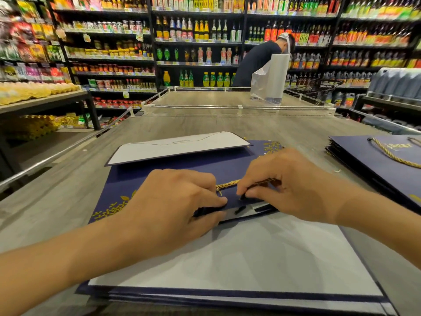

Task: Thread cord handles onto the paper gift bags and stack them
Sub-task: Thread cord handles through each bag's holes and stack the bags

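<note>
A flat navy gift bag [182, 169] with gold leaf print lies on the wooden table, its white bottom flap folded up at the far end. A gold cord handle [227, 184] runs across it between my hands. My left hand [173, 206] pinches the bag's near edge, fingers curled over it next to the cord's end. My right hand [293, 181] grips the cord and presses down on the bag edge near its punched holes. Under my arms a pile of flat bags [239, 270] shows a white side.
A stack of navy bags [376, 165] with a gold cord on top lies at the right table edge. A clear low rail crosses the table [227, 124] farther back. A person stands beyond it with a white bag. Shelves of bottles line the aisle.
</note>
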A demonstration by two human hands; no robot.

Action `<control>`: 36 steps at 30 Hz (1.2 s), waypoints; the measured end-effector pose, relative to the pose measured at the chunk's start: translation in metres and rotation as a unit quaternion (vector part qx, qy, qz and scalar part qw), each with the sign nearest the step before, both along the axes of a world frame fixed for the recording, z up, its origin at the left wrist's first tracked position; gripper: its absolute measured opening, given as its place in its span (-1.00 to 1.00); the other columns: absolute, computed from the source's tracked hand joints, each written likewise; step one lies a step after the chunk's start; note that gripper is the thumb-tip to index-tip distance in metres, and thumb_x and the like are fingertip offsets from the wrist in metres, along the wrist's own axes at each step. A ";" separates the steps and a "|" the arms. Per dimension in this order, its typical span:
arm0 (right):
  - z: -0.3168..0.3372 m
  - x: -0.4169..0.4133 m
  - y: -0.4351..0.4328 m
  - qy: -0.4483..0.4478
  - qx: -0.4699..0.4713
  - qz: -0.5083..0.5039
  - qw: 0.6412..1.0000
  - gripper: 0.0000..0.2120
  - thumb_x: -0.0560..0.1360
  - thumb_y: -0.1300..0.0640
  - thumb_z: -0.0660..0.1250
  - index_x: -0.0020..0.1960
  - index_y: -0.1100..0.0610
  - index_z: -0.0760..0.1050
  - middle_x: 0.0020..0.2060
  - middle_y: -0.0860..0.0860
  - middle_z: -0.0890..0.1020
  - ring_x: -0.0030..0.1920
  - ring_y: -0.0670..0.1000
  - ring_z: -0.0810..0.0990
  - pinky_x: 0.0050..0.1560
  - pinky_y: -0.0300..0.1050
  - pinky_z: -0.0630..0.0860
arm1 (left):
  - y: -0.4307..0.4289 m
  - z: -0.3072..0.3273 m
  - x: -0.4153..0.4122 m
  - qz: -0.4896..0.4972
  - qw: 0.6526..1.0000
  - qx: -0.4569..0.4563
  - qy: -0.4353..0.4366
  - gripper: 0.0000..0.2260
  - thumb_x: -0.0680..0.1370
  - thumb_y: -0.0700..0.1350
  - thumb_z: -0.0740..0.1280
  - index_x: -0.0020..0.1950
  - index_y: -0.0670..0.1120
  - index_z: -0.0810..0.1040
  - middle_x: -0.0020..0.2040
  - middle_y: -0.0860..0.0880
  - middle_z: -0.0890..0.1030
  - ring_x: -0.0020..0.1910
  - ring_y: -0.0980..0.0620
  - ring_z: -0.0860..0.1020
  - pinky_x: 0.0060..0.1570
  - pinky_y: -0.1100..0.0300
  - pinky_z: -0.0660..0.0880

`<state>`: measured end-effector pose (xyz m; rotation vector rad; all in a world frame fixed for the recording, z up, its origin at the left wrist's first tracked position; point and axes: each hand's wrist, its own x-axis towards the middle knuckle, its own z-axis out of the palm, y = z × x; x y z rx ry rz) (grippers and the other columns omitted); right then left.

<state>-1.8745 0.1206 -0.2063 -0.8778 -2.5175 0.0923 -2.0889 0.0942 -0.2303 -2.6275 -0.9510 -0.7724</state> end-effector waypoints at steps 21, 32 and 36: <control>0.010 -0.009 -0.019 0.212 0.276 -0.074 0.935 -0.82 0.43 0.09 0.31 -0.30 0.14 0.57 -0.36 -0.06 0.55 -0.27 -0.01 0.44 -0.12 -0.12 0.34 | 0.002 0.020 0.003 0.071 0.962 -0.072 -0.252 -0.71 0.34 0.21 0.24 -0.16 0.14 0.70 -0.42 0.22 0.53 -0.37 0.23 0.50 -0.38 0.29 0.32; -0.007 -0.027 -0.020 0.086 0.290 -0.287 0.909 -0.68 0.39 -0.21 0.20 -0.33 -0.07 0.62 -0.43 -0.18 0.61 -0.14 0.02 0.47 -0.10 -0.14 -0.01 | 0.000 0.022 0.011 0.071 0.951 -0.122 -0.275 -0.95 0.39 0.07 0.44 -0.25 0.15 0.69 -0.37 0.18 0.58 -0.37 0.16 0.49 -0.40 0.41 0.29; -0.010 -0.028 -0.019 0.134 0.275 -0.270 0.913 -0.73 0.41 -0.12 0.21 -0.35 -0.05 0.57 -0.43 -0.18 0.55 -0.14 0.01 0.39 -0.08 -0.17 -0.05 | -0.003 0.022 0.014 0.069 0.949 -0.122 -0.281 -0.94 0.35 0.11 0.38 -0.29 0.19 0.63 -0.36 0.18 0.58 -0.35 0.16 0.52 -0.36 0.33 0.33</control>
